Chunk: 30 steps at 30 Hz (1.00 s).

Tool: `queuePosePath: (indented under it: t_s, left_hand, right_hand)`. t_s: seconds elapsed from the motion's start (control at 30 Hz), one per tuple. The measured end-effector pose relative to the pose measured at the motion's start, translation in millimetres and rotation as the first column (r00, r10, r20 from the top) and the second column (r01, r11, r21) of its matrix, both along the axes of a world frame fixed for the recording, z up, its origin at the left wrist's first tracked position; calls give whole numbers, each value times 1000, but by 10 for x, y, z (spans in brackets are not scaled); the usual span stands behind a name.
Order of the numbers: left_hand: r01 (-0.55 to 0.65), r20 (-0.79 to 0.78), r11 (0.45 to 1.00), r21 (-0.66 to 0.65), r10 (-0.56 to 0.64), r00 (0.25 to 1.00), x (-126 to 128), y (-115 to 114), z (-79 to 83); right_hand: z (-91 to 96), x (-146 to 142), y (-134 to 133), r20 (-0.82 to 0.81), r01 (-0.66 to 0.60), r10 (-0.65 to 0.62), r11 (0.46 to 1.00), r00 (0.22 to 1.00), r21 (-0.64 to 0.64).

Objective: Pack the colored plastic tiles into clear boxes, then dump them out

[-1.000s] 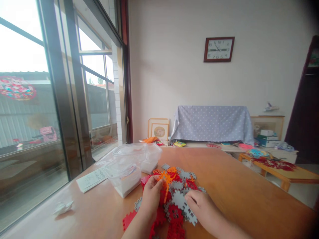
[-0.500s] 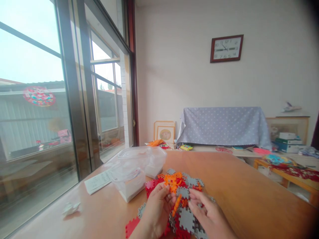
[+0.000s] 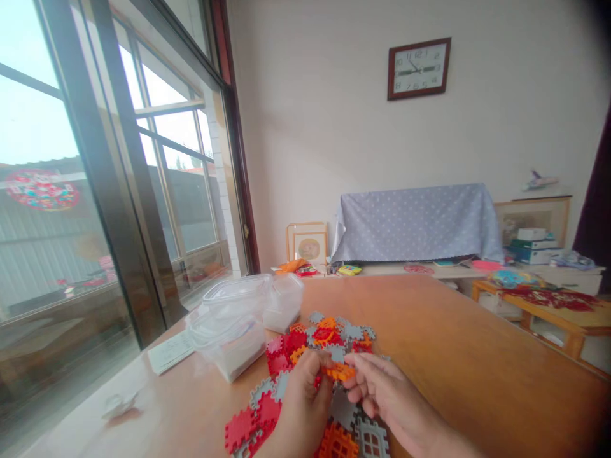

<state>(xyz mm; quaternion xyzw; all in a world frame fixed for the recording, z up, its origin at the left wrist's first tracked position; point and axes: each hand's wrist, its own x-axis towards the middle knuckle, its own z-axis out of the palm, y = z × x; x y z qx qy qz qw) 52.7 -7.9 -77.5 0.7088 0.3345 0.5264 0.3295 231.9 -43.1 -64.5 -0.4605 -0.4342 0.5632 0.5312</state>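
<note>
My left hand: nearly closed, thumb and forefinger pinching the left end of one orange tile. My right hand: thumb and fingertips closed on that tile's right end, lower fingers loosely curled. The tile itself: between both hands, over the heap. Heap of tiles: red, grey and orange, notched edges, spread beneath and beyond my hands on the brown bench. Grey window tile: near side, right of an orange window tile. Clear tubs: left, beyond my left hand. Pale paper: left of the tubs. White scrap: near left, blurred.
</note>
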Motion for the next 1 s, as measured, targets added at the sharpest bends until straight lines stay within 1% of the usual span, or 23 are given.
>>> queuePosePath:
  t_s: [0.03, 0.07, 0.1, 0.17, 0.3, 0.37, 0.47, 0.53, 0.63, 0.7, 0.73, 0.77, 0.8, 0.83, 0.87, 0.93, 1.0]
  left_hand:
    - [19, -62, 997, 79, -14, 998, 1, -5, -2]
    - [45, -111, 991, 123, -31, 993, 5, -8, -6]
    - [58, -143, 989, 135, -38, 989, 10, -7, -14]
    - [29, -164, 994, 103, -12, 986, 17, 6, -43]
    - [-75, -130, 997, -1, 74, 989, -9, 60, -101]
    - [-115, -105, 993, -20, 113, 988, -46, 91, -90]
    - [-181, -72, 983, -19, 179, 981, -121, 140, -35]
    - [-224, -63, 974, -21, 223, 973, -178, 177, -3]
    - [-280, -79, 959, -39, 277, 958, -260, 236, 11]
    - [-309, -94, 950, -55, 303, 948, -304, 272, 2]
    - [-318, -98, 946, -63, 311, 945, -322, 287, -5]
    - [-324, -100, 943, -71, 317, 943, -337, 302, -11]
    - [-328, -101, 942, -78, 320, 942, -350, 315, -17]
    - [-332, -100, 940, -79, 323, 941, -361, 328, -20]
    - [-336, -100, 939, -75, 329, 939, -373, 340, -21]
    - [-350, -97, 935, -59, 344, 934, -398, 363, -14]
    - [-362, -83, 930, -54, 358, 930, -431, 385, 2]
  right_hand:
    - [19, -4, -16, -53, -22, 21, 1000, 998, -8]
    - [29, -7, -25, -87, -38, 37, 999, 995, -7]
    - [33, -5, -26, -104, -46, 46, 999, 994, 3]
    - [31, 10, -13, -94, -31, 33, 999, 995, 29]
    - [15, 72, 38, 29, 12, -13, 999, 999, 40]
    - [-12, 102, 65, 78, 14, -18, 999, 997, 45]
    - [-103, 138, 122, 96, 20, -27, 997, 995, 80]
    - [-181, 166, 177, 116, 54, -68, 992, 991, 116]
    - [-247, 219, 242, 253, 121, -169, 974, 953, 192]
    - [-218, 247, 229, 388, 134, -235, 954, 891, 269]
    - [-180, 251, 197, 455, 115, -257, 942, 852, 317]
    - [-133, 243, 148, 522, 71, -271, 926, 809, 371]
    - [-81, 221, 86, 587, -3, -275, 904, 762, 427]
    - [-34, 183, 16, 654, -107, -270, 874, 706, 475]
    - [2, 129, -56, 722, -236, -261, 828, 641, 509]
    - [13, -24, -182, 829, -491, -258, 705, 496, 513]
    - [-71, -207, -253, 866, -673, -327, 545, 378, 500]
